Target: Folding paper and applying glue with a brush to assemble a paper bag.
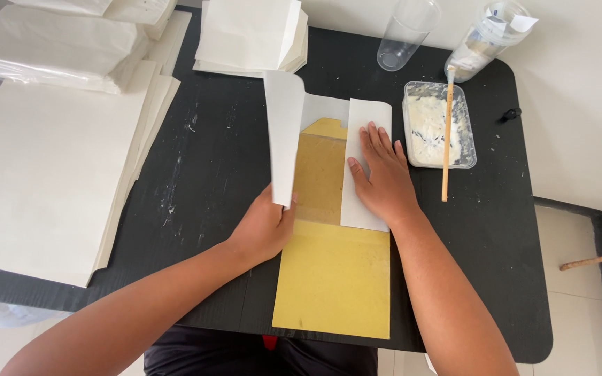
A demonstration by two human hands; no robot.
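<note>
A white paper sheet lies on the black table [217,167], wrapped around a yellow-brown card template [332,278] that sticks out toward me. My right hand [383,177] lies flat, fingers spread, pressing the sheet's right flap [365,118] down onto the template. My left hand [265,228] pinches the lower edge of the left flap [284,129], which stands lifted and partly folded over. Between the two flaps the template's brown middle shows.
Stacks of white sheets [43,167] cover the table's left; folded white bags [252,35] lie at the back. A clear tub of white paste [437,129] with a wooden brush [446,132] sits right of my hand. A clear cup [404,35] and a plastic jar [485,38] stand behind.
</note>
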